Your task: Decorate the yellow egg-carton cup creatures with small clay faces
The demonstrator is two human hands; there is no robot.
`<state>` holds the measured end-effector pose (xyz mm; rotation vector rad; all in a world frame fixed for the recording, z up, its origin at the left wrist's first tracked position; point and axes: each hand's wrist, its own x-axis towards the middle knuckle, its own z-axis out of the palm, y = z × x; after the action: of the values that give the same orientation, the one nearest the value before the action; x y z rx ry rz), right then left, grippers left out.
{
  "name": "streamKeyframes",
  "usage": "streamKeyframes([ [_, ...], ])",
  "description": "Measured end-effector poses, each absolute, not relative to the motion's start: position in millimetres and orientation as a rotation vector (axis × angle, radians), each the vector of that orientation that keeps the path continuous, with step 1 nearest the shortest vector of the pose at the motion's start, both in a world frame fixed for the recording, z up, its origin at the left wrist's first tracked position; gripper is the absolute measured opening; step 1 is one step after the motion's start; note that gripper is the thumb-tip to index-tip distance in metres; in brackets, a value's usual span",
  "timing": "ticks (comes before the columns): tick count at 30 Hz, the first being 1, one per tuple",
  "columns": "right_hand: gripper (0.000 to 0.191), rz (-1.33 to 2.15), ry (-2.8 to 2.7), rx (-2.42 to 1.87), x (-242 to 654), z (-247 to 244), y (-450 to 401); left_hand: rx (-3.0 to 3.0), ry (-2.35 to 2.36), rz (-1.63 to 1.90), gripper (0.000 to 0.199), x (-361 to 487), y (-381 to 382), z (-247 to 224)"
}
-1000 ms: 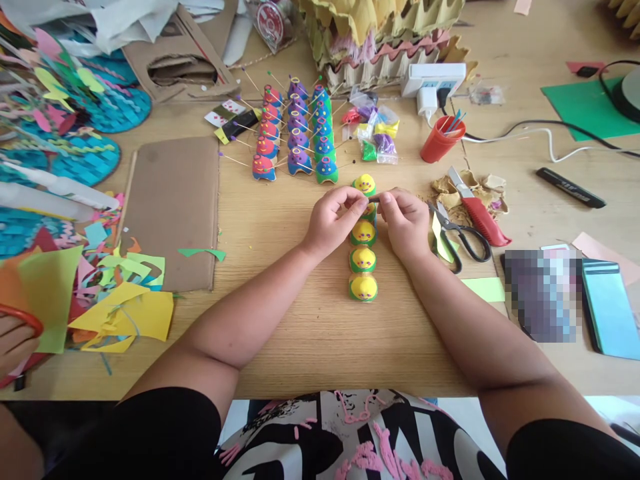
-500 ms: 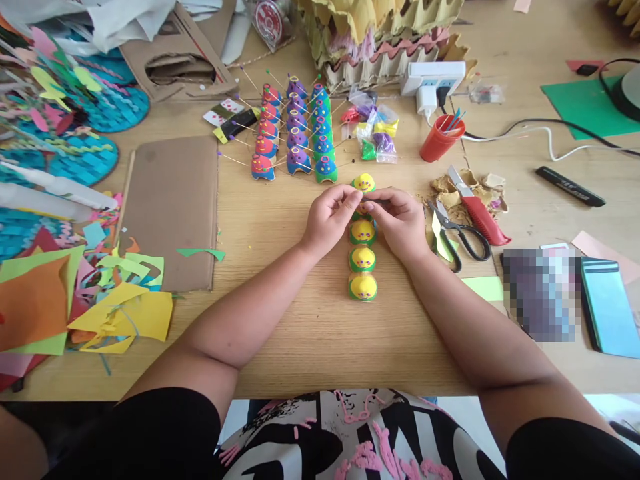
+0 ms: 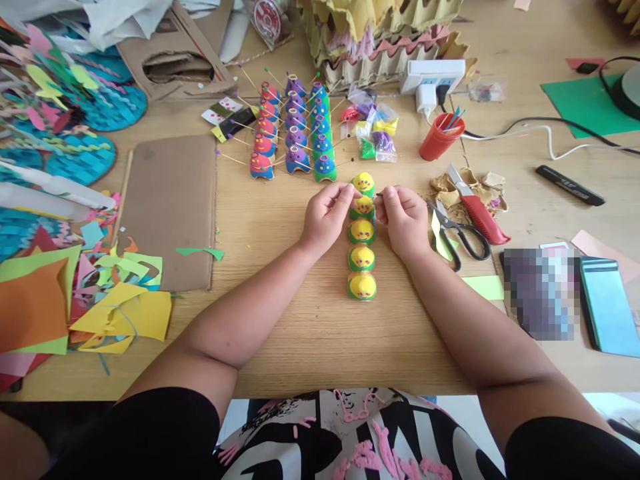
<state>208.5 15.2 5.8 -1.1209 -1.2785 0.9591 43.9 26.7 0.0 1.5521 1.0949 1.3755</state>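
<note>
Red cup holds blue sticks; beside yellow figures, right hand pinches a dark sliver, left hand pinched together, contents unclear.

On my feed I see a red cup, a white power strip just behind it, egg cartons beyond to its left, a green sheet and black marker to its right, brown cardboard well left.

Short black sleeves flank a black-and-white front scattered with pink marks (printed or stuck on, unclear).
</note>
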Motion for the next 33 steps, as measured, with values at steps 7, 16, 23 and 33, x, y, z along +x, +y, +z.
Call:
streamKeyframes([
  [7, 0.057, 1.062, -1.229, -1.060, 205.3, 6.6, 17.5, 1.554, 1.095, 1.390, 0.056, 43.3, 26.9, -0.1],
  [16, 0.054, 1.036, -1.265, -1.022, 207.7, -0.3, 20.7, 1.546, 1.084, 1.387, 0.056, 43.5, 27.2, 0.4],
  [23, 0.061, 0.867, -1.321, -1.097, 209.3, 0.0, 22.8, 1.539, 1.066, 1.390, 0.055, 43.5, 26.9, 0.4],
  [33, 0.064, 0.956, -1.305, -1.119, 208.5, 0.2, 18.8, 1.550, 1.083, 1.366, 0.056, 43.3, 27.1, -0.4],
])
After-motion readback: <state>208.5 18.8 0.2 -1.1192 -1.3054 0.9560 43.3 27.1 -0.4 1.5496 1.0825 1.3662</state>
